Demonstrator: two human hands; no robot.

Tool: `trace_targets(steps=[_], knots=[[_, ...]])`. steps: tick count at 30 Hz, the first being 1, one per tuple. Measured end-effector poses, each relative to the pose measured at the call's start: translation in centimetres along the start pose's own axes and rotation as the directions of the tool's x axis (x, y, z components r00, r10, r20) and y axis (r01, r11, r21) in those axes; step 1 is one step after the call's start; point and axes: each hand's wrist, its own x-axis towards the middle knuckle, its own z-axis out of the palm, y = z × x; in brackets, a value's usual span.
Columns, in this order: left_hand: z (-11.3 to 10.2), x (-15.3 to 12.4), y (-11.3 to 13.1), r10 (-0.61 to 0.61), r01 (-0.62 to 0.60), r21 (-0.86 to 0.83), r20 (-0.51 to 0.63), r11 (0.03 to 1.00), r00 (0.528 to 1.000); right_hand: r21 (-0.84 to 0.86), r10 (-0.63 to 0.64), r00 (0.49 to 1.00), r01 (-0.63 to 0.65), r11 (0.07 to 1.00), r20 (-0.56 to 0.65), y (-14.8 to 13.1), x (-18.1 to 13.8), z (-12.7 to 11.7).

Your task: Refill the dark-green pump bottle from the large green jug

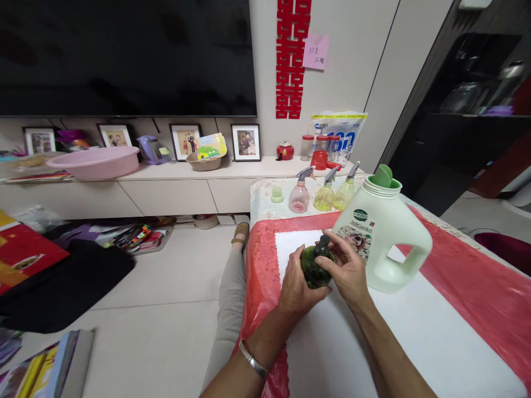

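My left hand [295, 288] is wrapped around the body of a small, dark green, see-through bottle [315, 272], held above the white sheet. The fingers of my right hand [347, 270] pinch the black top [322, 246] of this bottle; whether it is a pump or a sprayer I cannot tell. Close behind my right hand stands a large pale green jug [384, 237], uncapped, with a green scoop-like piece [382, 176] in its mouth. Farther back are a pink spray bottle [299, 197], two yellowish spray bottles [324, 197] and a light green cap [277, 194].
A red plastic cover [262, 260] and white sheet [398, 337] lie on the table. Behind it, a low cabinet [170, 196] bears a pink basin [97, 162], framed photos and jars. A bag [346, 130] stands there too. My leg [230, 298] is left of the table.
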Motion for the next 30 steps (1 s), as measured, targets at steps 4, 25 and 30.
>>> trace_targets(steps=[4, 25, 30], knots=[[0.1, 0.1, -0.1, 0.019, -0.019, 0.012, -0.013, 1.0, 1.0, -0.01, 0.011, 0.998, -0.011, 1.0, 0.063, 0.1, -0.2, -0.3], [-0.3, 0.1, 0.7, 0.116, -0.122, -0.053, -0.104, 0.991, 0.988, 0.009, -0.01, 0.981, 0.008, 1.0, 0.195, -0.3, 0.0, -0.4], [-0.6, 0.1, 1.0, 0.122, -0.142, -0.167, -0.126, 0.976, 0.985, -0.115, 0.063, 0.939, -0.026, 0.993, 0.338, -1.5, 0.0, -1.1]])
